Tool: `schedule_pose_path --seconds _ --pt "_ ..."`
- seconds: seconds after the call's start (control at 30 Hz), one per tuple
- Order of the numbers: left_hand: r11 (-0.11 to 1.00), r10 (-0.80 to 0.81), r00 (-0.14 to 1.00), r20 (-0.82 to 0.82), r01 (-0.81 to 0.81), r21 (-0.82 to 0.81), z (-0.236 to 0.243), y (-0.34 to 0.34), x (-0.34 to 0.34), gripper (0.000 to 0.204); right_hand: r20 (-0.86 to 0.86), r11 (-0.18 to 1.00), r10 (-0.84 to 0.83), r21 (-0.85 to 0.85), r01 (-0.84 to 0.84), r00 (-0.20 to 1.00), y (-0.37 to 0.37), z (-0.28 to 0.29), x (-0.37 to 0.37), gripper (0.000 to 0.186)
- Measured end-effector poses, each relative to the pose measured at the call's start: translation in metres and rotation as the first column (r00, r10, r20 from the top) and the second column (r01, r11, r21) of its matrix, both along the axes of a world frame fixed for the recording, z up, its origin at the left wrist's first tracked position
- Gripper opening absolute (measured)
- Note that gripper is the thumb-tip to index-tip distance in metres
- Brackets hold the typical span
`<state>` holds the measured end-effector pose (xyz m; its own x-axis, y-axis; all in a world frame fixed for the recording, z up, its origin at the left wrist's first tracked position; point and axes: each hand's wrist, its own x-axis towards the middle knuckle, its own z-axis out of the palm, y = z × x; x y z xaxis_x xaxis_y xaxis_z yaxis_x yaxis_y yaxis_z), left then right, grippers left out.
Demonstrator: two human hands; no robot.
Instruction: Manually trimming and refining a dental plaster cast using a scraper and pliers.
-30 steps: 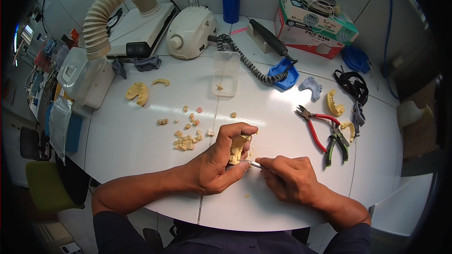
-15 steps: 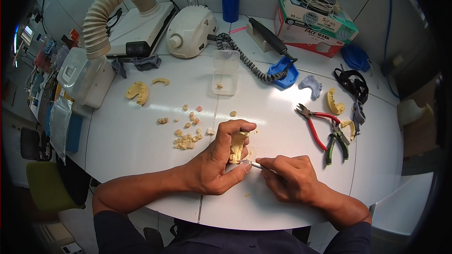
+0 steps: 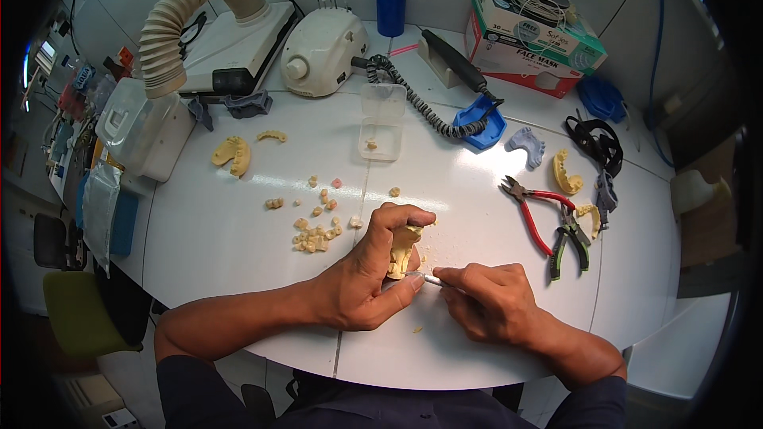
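My left hand [image 3: 362,278] is closed around a yellow plaster dental model [image 3: 403,253], holding it upright above the white table. In my right hand [image 3: 491,299] is a slim silver knife-like carving tool [image 3: 433,280], gripped between thumb and fingers. Its tip meets the lower edge of the model, close beside my left thumb; the blade itself is too small to make out. Pale crumbs [image 3: 424,260] lie on the table around the model. Left of my left hand sits a cluster of small yellowish tooth pieces [image 3: 315,240], with several more loose ones behind it.
Red-handled cutting pliers [image 3: 524,222] and green-black pliers [image 3: 566,250] lie to the right, near a grey dental cast [image 3: 525,147]. A clear open box [image 3: 380,141] stands mid-table. Behind are a white control unit [image 3: 324,52], a black handpiece [image 3: 453,62] and a ribbed hose [image 3: 163,40].
The model has tipped slightly in my left hand, so its side shows a little differently. The tool stays against its lower edge; my right hand has hardly moved.
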<state>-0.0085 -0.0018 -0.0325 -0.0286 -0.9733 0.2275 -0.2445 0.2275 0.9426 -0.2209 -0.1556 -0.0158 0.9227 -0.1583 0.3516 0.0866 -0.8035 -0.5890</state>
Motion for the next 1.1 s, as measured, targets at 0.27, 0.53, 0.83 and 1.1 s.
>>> schedule_pose_path --seconds 0.27,0.53,0.83,1.1 --pt "0.996 0.056 0.998 0.015 -0.057 0.067 0.001 0.001 -0.003 0.067 0.027 0.999 -0.046 -0.019 0.046 0.999 0.002 -0.002 0.001 0.032" --pt "0.993 0.118 0.985 0.127 -0.12 0.015 0.0 -0.002 -0.008 0.063 0.033 0.994 -0.08 -0.068 0.082 0.996 0.005 -0.006 0.0 0.037" --pt "0.986 0.134 0.987 0.093 -0.143 0.088 0.007 -0.002 -0.01 0.059 0.047 0.985 -0.112 -0.125 0.117 0.993 0.008 -0.009 0.0 0.04" --pt "0.985 0.134 0.986 0.099 -0.144 0.097 0.006 -0.002 -0.009 0.057 0.081 0.979 -0.123 -0.156 0.134 0.989 0.007 -0.011 -0.001 0.041"
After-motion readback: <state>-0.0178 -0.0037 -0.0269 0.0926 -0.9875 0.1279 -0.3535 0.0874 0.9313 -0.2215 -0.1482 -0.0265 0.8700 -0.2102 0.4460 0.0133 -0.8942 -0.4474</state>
